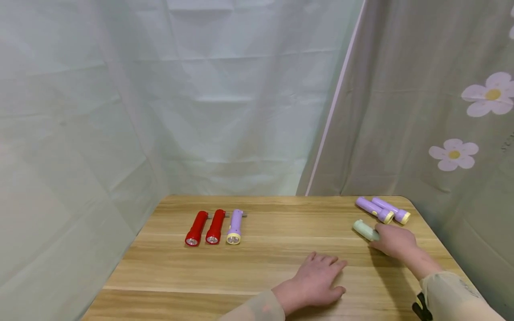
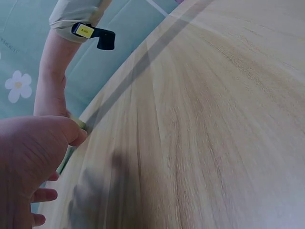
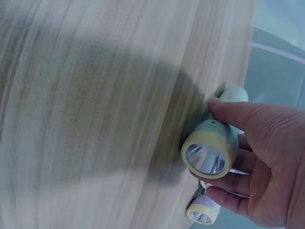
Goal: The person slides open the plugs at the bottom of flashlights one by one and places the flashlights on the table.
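right hand [image 1: 395,240] holds a pale green plastic flashlight [image 1: 364,229] with a cream rim, thumb on one side, fingers curled on the other. it's at the right part of the light-brown wood-grain table [image 1: 281,249]; can't tell if it touches the top. left hand [image 1: 315,281] holds nothing, fingers spread, palm down, by the table's front middle; contact unclear. at the table's far right corner, a lilac plastic flashlight [image 1: 371,207] with a yellow rim lies just beside its lilac twin [image 1: 387,208]. at the table's left part, in a row: a red plastic flashlight [image 1: 196,228], a second red one [image 1: 216,226], a lilac row-end flashlight [image 1: 235,225], lenses toward the table's front.

risks, my guess: smooth round body may twist or slip if the grip is loose; a knuckle bump could roll the lilac pair toward the table's right edge.
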Available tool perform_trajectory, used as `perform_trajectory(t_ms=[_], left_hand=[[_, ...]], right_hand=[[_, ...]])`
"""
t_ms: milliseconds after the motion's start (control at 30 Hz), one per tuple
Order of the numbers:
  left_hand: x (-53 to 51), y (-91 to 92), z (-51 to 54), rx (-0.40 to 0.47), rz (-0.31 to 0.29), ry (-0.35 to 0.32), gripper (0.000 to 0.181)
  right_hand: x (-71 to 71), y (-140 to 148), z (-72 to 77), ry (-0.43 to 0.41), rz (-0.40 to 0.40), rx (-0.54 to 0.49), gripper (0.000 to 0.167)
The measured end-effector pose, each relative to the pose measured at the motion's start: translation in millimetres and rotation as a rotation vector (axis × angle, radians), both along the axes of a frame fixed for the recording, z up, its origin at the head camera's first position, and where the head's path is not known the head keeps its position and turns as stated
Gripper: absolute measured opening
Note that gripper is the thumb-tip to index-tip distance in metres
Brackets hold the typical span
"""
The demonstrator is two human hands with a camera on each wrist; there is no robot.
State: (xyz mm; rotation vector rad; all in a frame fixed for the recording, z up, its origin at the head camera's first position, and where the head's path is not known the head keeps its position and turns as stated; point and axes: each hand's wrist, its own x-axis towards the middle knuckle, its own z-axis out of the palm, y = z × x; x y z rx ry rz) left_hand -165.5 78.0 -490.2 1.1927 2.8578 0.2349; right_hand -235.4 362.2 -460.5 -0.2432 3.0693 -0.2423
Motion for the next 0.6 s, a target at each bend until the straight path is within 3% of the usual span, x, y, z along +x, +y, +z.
perform_trajectory(t_ms=[600], left_hand=[[-9.8,-40.5,3.6,0.112,0.047,0.025,0.062]], right_hand=[[7.1,-15,1.6,0.14,-0.01,-0.111,0.029]])
